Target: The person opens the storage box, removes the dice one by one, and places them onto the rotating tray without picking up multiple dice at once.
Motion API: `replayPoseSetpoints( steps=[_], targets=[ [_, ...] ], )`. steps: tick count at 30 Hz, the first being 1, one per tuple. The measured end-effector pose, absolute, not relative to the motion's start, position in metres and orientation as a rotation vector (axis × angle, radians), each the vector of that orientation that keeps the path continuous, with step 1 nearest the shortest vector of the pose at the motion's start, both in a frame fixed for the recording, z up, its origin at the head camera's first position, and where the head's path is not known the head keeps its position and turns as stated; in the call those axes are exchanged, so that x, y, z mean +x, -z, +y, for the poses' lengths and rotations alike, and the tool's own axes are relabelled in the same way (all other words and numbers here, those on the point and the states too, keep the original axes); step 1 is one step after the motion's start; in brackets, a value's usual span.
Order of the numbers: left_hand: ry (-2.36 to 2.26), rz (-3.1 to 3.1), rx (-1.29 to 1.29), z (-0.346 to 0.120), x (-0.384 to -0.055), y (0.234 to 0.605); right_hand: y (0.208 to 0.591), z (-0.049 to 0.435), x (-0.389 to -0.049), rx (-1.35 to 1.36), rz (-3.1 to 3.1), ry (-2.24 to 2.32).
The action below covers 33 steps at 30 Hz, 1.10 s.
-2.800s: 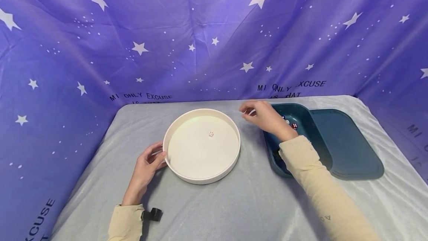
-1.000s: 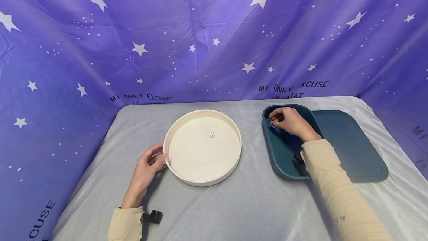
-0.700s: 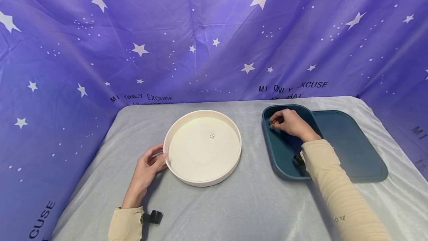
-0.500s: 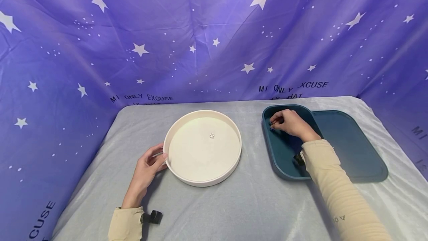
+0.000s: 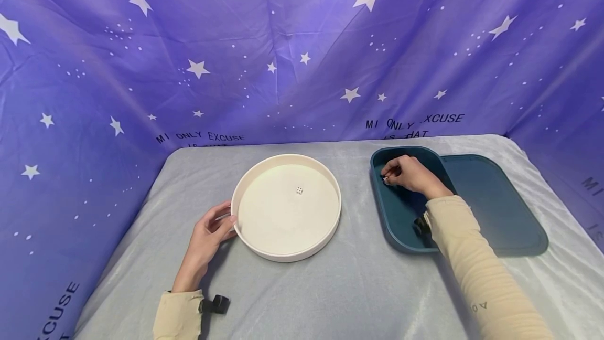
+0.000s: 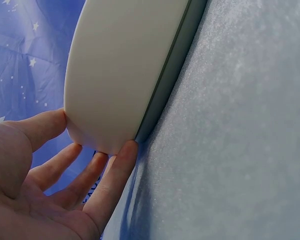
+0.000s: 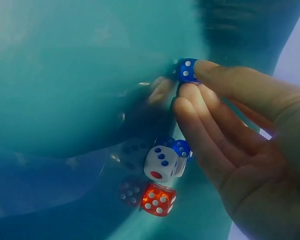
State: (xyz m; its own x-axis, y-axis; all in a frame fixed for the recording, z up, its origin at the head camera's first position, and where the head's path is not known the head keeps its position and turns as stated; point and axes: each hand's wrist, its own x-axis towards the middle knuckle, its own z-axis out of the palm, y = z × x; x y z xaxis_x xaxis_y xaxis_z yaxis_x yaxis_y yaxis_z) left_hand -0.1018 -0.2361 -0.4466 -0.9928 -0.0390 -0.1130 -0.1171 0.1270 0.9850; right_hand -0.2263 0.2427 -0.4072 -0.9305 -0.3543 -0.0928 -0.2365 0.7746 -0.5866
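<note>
A round white tray with a low wall lies at the table's middle, with one white die on its floor. My left hand rests against the tray's left side. In the left wrist view its fingertips touch the outer wall, with the thumb at the rim. My right hand reaches into the dark teal box. Its thumb and fingers pinch a blue die by the box's inner wall. Below them lie a red die, a white die and another blue die.
The teal lid lies right of the box, against it. A grey-white cloth covers the table. Behind stands a purple curtain with white stars. A black strap piece sits at the left cuff.
My right hand has moved from between tray and box into the box. There its fingertips have shifted slightly over the dice. The left hand and the tray have stayed in place.
</note>
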Motion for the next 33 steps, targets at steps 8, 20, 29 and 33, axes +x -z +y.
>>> replayPoseSetpoints(
  steps=[8, 20, 29, 33],
  targets=[
    [-2.037, 2.312, -0.156, -0.237, -0.103, 0.447, 0.409, 0.245, -0.229, -0.463, 2.784, 0.855],
    [-2.030, 2.302, -0.164, -0.237, -0.102, 0.447, 0.398, 0.242, -0.226, -0.453, 2.801, 0.845],
    [-2.025, 2.310, -0.160, -0.237, -0.102, 0.446, 0.381, 0.230, -0.224, -0.501, 2.841, 0.881],
    [-2.025, 2.312, -0.159, -0.237, -0.102, 0.447, 0.374, 0.224, -0.224, -0.545, 2.858, 0.904]
  ],
)
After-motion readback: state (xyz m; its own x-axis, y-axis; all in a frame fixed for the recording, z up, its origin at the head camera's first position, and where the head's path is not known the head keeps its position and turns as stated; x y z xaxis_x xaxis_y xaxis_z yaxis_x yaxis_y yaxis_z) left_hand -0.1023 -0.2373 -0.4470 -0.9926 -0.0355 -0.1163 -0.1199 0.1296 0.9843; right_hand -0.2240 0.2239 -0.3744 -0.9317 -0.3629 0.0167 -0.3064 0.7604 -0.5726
